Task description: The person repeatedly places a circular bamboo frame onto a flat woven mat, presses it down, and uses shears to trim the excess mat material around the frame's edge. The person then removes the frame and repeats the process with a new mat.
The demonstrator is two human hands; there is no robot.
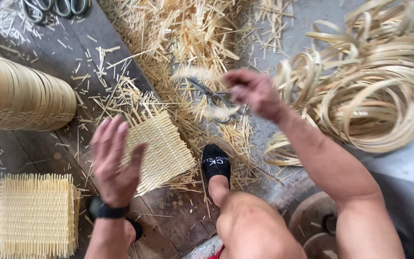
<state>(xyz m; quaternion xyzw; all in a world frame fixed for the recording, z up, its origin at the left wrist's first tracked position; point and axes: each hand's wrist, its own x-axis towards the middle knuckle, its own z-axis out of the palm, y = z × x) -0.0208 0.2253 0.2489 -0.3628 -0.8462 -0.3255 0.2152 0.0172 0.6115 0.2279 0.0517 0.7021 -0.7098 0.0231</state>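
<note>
My left hand (116,160) holds a square woven bamboo mat (161,148) by its left edge, tilted above the wooden boards. My right hand (252,91) is blurred with motion and grips a pair of metal scissors (214,98) over the pile of bamboo trimmings (188,43). The scissors sit a little above and to the right of the mat. My foot in a black sock (215,165) rests just below the mat's right corner, with my bare knee (252,225) in front.
A stack of round woven bamboo frames (22,98) lies at the left. A pile of square woven mats (27,213) sits at the lower left. Coiled bamboo strip hoops (374,91) fill the right. More scissors (53,8) lie at the top left. A round stool (312,225) stands at the lower right.
</note>
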